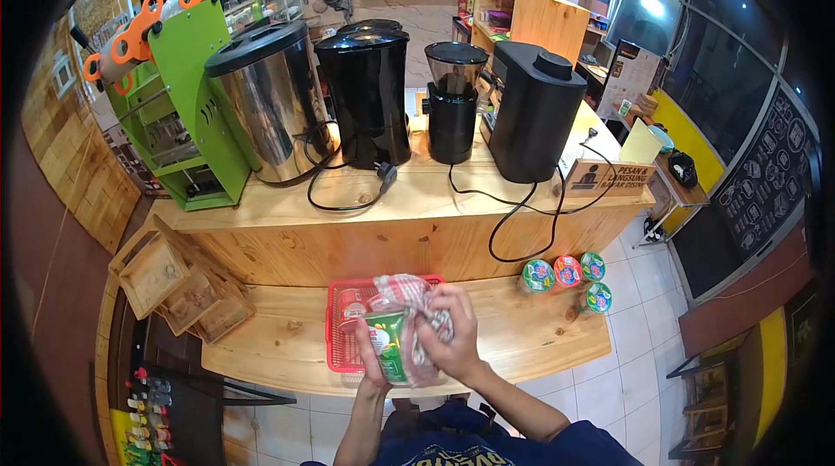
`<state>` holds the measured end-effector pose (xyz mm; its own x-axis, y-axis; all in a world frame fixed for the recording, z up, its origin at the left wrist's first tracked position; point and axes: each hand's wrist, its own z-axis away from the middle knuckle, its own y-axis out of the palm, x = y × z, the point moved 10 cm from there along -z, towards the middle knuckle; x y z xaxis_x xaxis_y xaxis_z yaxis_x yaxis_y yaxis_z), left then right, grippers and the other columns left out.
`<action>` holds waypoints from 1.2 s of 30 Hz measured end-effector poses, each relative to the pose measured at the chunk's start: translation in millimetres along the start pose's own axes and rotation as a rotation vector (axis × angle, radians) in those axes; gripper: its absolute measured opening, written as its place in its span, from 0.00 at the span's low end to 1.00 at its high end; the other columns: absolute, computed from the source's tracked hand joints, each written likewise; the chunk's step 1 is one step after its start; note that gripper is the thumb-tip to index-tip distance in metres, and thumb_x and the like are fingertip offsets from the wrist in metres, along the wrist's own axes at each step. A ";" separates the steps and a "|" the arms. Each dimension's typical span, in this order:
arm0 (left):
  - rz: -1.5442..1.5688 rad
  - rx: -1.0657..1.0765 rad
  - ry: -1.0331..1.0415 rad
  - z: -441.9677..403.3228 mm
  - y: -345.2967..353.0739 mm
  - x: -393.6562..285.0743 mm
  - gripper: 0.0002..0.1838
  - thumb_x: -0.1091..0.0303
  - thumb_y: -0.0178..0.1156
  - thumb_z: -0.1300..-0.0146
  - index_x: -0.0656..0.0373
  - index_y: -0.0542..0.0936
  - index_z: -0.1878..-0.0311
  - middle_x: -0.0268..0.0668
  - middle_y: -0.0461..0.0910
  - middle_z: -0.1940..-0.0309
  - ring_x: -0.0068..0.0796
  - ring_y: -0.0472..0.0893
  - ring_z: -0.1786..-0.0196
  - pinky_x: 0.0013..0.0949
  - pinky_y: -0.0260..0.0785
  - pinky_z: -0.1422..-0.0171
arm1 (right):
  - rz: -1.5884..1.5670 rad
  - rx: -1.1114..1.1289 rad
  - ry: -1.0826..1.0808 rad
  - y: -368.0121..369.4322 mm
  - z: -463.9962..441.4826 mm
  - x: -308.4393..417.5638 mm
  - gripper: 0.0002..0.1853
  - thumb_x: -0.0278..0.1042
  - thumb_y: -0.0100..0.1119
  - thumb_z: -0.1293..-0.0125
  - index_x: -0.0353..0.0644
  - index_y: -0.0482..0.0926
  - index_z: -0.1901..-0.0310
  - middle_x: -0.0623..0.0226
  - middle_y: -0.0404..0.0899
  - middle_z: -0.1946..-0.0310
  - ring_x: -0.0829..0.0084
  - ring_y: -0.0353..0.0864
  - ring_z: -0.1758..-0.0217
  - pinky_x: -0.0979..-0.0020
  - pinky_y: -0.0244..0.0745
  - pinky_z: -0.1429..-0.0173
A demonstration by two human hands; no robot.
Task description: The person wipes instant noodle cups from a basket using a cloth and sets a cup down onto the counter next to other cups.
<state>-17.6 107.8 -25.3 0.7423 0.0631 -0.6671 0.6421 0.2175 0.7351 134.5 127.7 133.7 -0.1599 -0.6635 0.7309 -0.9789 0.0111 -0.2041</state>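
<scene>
My left hand (372, 363) grips a green packet (388, 346) with a pale label, holding it above the red plastic basket (332, 327). In my right hand (454, 332) is a bunched checked cloth (402, 289), pressed against the packet's right side. The cloth is white with red and dark patterning, and its folds hide part of the packet. Motion blurs the cloth and the fingers slightly. Inside the basket, behind the packet, a red package (351, 302) shows. The basket stands on the lower wooden shelf (270, 327).
Several sealed cups (567, 271) stand at the shelf's right end; wooden crates (174, 283) lean at the left. On the raised counter are a green machine (196, 109), a steel bin (274, 109), a black coffee grinder (452, 109), other black appliances and loose cables (513, 214).
</scene>
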 end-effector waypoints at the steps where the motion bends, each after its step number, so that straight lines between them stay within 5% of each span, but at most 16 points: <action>1: -0.007 -0.017 -0.007 3.5 9.8 1.7 0.42 0.26 0.36 0.25 0.57 0.77 0.39 0.36 0.84 0.49 0.30 0.83 0.48 0.40 0.77 0.38 | -0.010 -0.021 0.009 -3.4 -9.1 0.8 0.14 0.25 0.69 0.42 0.39 0.75 0.57 0.54 0.75 0.54 0.56 0.78 0.52 0.61 0.75 0.46; 6: 0.092 0.074 0.081 -3.8 8.0 -12.0 0.44 0.26 0.35 0.25 0.60 0.76 0.36 0.38 0.84 0.45 0.32 0.83 0.44 0.39 0.76 0.36 | 0.057 0.082 0.013 7.8 20.8 2.3 0.16 0.32 0.71 0.44 0.41 0.76 0.56 0.53 0.77 0.52 0.50 0.78 0.49 0.54 0.74 0.44; 10: -0.116 -0.085 0.187 -7.2 -2.4 -34.4 0.37 0.31 0.36 0.21 0.57 0.74 0.37 0.36 0.83 0.49 0.30 0.82 0.48 0.38 0.76 0.40 | 0.102 0.146 0.009 18.8 47.0 13.3 0.16 0.35 0.71 0.44 0.42 0.78 0.56 0.54 0.77 0.50 0.50 0.78 0.49 0.54 0.74 0.44; 15: 0.062 0.037 0.084 3.4 19.7 -20.1 0.38 0.30 0.40 0.23 0.57 0.77 0.38 0.36 0.82 0.44 0.31 0.81 0.42 0.39 0.74 0.35 | 0.083 0.069 -0.039 7.3 -3.3 13.6 0.15 0.28 0.70 0.47 0.41 0.77 0.58 0.54 0.77 0.53 0.52 0.80 0.51 0.56 0.76 0.48; 19: 0.027 0.019 0.063 2.9 20.3 -8.3 0.42 0.27 0.39 0.25 0.58 0.75 0.33 0.39 0.81 0.40 0.33 0.79 0.38 0.41 0.71 0.30 | 0.110 0.036 0.003 4.5 -10.9 5.8 0.17 0.34 0.73 0.47 0.41 0.79 0.57 0.56 0.78 0.51 0.50 0.79 0.49 0.54 0.75 0.46; 23: -0.061 0.001 -0.045 -2.0 6.0 -7.0 0.45 0.22 0.37 0.28 0.57 0.78 0.36 0.40 0.84 0.46 0.35 0.84 0.46 0.42 0.77 0.37 | 0.210 0.143 -0.040 17.5 29.9 20.2 0.17 0.36 0.73 0.47 0.43 0.80 0.57 0.56 0.77 0.49 0.50 0.79 0.47 0.53 0.74 0.44; 26: -0.071 -0.091 0.061 -14.0 -28.2 -2.8 0.46 0.21 0.38 0.29 0.58 0.79 0.38 0.40 0.86 0.50 0.36 0.86 0.50 0.42 0.78 0.41 | 0.186 0.170 -0.035 22.7 43.9 15.7 0.17 0.37 0.74 0.47 0.44 0.80 0.57 0.56 0.78 0.50 0.50 0.79 0.47 0.53 0.74 0.44; 32: 0.011 0.045 -0.036 7.5 27.0 6.9 0.44 0.26 0.39 0.26 0.57 0.70 0.28 0.40 0.77 0.36 0.36 0.79 0.36 0.42 0.71 0.30 | 0.174 0.074 -0.023 5.3 -14.2 11.1 0.18 0.35 0.75 0.49 0.44 0.81 0.56 0.57 0.78 0.51 0.51 0.79 0.50 0.52 0.74 0.47; 36: -0.080 0.063 -0.018 7.3 27.3 -1.9 0.45 0.24 0.38 0.26 0.58 0.70 0.28 0.42 0.78 0.35 0.37 0.79 0.36 0.43 0.71 0.29 | 0.260 0.116 -0.073 14.9 5.4 17.3 0.20 0.39 0.76 0.49 0.47 0.83 0.55 0.59 0.78 0.49 0.53 0.79 0.49 0.54 0.73 0.47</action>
<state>-0.1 106.6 -3.1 0.6914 0.0305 -0.7218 0.7095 0.1598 0.6864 117.8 112.4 139.8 -0.3899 -0.7019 0.5961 -0.8845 0.1053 -0.4545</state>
